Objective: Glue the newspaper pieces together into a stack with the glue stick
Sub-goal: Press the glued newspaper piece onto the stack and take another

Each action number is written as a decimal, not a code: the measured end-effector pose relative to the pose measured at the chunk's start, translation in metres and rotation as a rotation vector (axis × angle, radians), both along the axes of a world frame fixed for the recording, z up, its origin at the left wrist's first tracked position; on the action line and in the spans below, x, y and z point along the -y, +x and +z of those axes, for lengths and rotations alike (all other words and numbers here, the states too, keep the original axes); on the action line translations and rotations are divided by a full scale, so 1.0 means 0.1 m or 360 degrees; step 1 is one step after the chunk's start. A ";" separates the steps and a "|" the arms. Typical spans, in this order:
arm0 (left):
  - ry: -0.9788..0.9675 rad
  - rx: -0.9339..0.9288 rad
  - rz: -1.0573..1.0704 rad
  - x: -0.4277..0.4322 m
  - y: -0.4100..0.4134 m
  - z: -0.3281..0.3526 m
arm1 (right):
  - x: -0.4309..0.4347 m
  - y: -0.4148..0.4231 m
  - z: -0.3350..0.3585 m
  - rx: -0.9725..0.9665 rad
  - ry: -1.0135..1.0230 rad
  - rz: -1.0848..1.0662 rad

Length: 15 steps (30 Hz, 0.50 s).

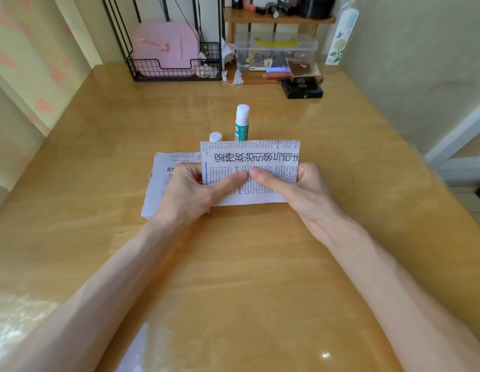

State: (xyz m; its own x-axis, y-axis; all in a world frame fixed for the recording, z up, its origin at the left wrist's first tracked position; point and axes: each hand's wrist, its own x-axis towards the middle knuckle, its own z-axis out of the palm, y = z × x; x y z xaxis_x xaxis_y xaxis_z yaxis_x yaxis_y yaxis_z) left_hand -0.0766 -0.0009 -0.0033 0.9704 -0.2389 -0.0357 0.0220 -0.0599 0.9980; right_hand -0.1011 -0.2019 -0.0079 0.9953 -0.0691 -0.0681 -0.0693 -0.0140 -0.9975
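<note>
A newspaper piece (251, 157) with a large black headline is held up over the wooden table (260, 264). My left hand (196, 191) pinches its left part and my right hand (292, 183) pinches its right part, thumbs on top and nearly touching. Under my left hand lies a stack of other newspaper pieces (159, 183), flat on the table. Just behind the held piece stands an upright green and white glue stick (242, 122). Its white cap (215, 136) sits to its left.
At the back stand a black wire rack (174, 68) holding a pink item, a clear plastic box (273, 52) under a small wooden shelf, black boxes (301, 88) and a tall bottle (340, 36). A wall runs along the right.
</note>
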 end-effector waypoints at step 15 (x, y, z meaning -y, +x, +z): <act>0.0111 0.0031 0.0052 -0.01 0.05 -0.03 | 0.09 0.03 0.02 -0.0019 0.0050 -0.0070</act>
